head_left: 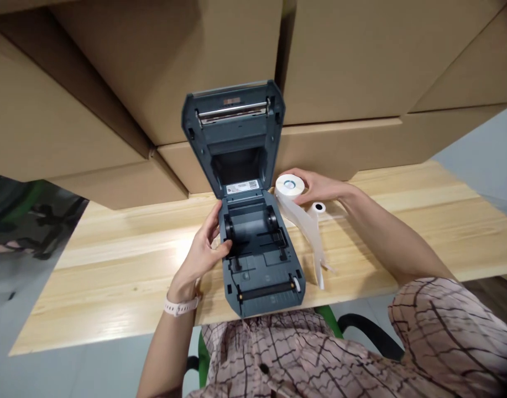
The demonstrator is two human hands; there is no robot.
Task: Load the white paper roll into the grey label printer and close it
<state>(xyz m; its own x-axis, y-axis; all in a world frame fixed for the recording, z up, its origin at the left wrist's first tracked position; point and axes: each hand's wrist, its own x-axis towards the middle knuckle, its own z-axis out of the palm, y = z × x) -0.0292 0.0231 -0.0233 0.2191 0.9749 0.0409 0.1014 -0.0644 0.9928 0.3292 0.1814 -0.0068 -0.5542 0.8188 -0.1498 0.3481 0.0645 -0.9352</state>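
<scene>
A dark grey label printer (pixel 264 262) stands on the table with its lid (pixel 236 145) swung up. No roll sits between its black roll holders, and a black roller (pixel 267 291) crosses its near end. My left hand (pixel 205 246) grips the printer's left side, thumb over the rim. To the right of the printer, my right hand (pixel 319 187) is closed around a white label roll (pixel 281 185). A loose strip (pixel 311 229) trails from the roll towards me. Close to my right hand is a smaller white roll (pixel 318 208) with a dark core.
Large cardboard boxes (pixel 344 61) are stacked behind the printer along the back of the wooden table (pixel 112 265). A chair's black armrest (pixel 371 334) shows below the front edge. At the far left, dark chair parts (pixel 41 226) stand on the floor.
</scene>
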